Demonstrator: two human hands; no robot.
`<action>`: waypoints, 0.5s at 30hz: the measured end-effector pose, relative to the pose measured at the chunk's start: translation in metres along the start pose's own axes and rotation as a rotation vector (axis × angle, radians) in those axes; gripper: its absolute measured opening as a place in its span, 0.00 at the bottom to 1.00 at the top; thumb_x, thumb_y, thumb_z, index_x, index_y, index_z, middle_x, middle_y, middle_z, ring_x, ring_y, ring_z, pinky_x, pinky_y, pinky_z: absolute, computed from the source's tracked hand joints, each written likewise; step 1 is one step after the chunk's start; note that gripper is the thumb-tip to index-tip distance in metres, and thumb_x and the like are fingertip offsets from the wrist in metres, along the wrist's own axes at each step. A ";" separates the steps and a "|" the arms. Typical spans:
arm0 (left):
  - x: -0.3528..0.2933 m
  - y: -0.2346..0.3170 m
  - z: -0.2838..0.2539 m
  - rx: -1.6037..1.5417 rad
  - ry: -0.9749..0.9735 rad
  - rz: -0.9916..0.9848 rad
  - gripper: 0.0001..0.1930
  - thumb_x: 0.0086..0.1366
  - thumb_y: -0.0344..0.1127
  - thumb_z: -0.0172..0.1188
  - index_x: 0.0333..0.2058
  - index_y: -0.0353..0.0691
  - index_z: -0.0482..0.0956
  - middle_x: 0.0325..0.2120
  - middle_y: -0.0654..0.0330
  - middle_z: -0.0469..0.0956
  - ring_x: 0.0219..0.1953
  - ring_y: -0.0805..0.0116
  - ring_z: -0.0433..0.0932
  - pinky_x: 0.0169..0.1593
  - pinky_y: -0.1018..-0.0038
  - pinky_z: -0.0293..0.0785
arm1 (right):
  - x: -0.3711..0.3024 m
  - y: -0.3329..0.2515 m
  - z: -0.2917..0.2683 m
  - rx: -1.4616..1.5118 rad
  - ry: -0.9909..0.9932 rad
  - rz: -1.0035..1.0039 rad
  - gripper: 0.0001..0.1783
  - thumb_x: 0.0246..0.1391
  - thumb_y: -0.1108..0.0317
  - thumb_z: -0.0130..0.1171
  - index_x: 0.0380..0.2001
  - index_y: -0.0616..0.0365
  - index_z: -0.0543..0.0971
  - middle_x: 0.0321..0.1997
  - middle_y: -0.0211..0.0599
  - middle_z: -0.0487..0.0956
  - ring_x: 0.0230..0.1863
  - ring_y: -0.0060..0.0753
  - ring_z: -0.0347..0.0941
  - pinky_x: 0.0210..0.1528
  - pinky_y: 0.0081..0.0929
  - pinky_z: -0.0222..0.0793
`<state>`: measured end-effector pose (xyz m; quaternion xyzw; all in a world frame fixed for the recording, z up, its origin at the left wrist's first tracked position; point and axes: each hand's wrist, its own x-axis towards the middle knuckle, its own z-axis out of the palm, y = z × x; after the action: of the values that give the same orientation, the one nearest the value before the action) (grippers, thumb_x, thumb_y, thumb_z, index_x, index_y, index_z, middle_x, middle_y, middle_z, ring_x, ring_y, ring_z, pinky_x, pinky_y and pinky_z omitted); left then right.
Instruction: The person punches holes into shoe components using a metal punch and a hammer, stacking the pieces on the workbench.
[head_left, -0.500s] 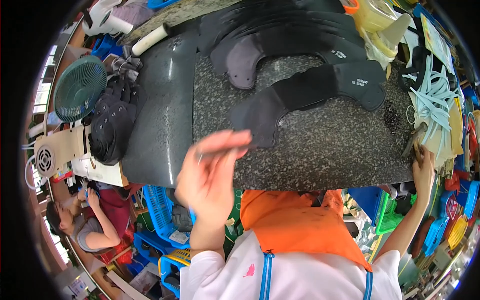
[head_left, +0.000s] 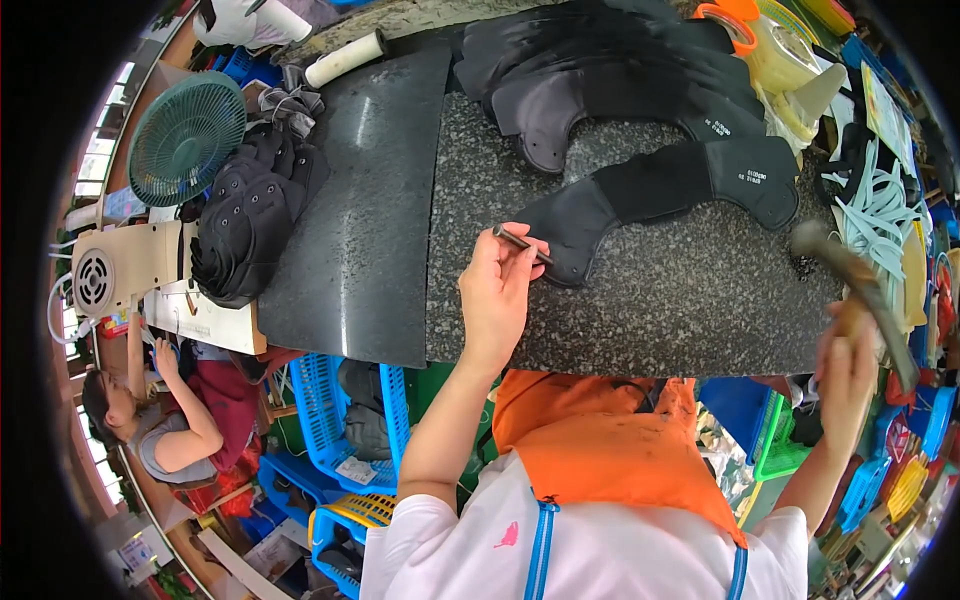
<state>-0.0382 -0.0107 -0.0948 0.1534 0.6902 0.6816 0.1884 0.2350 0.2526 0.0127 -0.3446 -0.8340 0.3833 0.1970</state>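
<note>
Since half a second ago, right hand [head_left: 848,365] has lifted off the slab edge, fist closed around a blurred hammer [head_left: 855,282], while left hand [head_left: 497,292] pinches a thin dark punch [head_left: 520,241] against the curved black leather piece [head_left: 660,200] just beyond its fingertips.

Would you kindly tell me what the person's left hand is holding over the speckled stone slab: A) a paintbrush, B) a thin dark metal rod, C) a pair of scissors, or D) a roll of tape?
B: the left hand pinches a thin dark metal rod at the edge of a curved black piece lying on the speckled stone slab, while the right hand grips a hammer.
</note>
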 end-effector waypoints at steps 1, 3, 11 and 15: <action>0.001 0.001 0.001 -0.003 0.002 0.003 0.10 0.72 0.24 0.51 0.51 0.33 0.69 0.40 0.55 0.81 0.42 0.69 0.81 0.45 0.75 0.80 | 0.003 -0.010 0.010 -0.269 -0.087 -0.100 0.19 0.59 0.67 0.58 0.51 0.65 0.76 0.43 0.33 0.79 0.29 0.23 0.71 0.28 0.22 0.66; 0.002 0.004 -0.002 0.007 -0.051 -0.034 0.11 0.71 0.24 0.51 0.51 0.33 0.71 0.41 0.56 0.81 0.43 0.69 0.81 0.46 0.75 0.80 | 0.015 -0.043 0.038 -0.174 -0.428 -0.095 0.18 0.54 0.68 0.62 0.46 0.67 0.77 0.29 0.45 0.78 0.25 0.32 0.73 0.30 0.30 0.67; 0.002 0.002 -0.006 0.552 -0.115 0.391 0.09 0.68 0.23 0.55 0.46 0.34 0.77 0.36 0.56 0.84 0.38 0.70 0.84 0.43 0.76 0.81 | 0.051 -0.117 0.073 0.185 -0.466 -0.146 0.16 0.60 0.65 0.58 0.47 0.63 0.76 0.25 0.35 0.75 0.25 0.22 0.68 0.30 0.25 0.66; 0.003 -0.003 -0.003 0.552 -0.118 0.407 0.07 0.68 0.23 0.55 0.43 0.35 0.77 0.36 0.56 0.83 0.37 0.68 0.84 0.40 0.75 0.80 | 0.052 -0.120 0.097 0.255 -0.359 -0.399 0.17 0.60 0.64 0.57 0.49 0.63 0.75 0.30 0.32 0.77 0.29 0.18 0.69 0.34 0.20 0.67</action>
<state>-0.0427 -0.0122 -0.0983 0.3724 0.7918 0.4825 0.0398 0.0915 0.1851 0.0481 -0.0733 -0.8518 0.4936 0.1597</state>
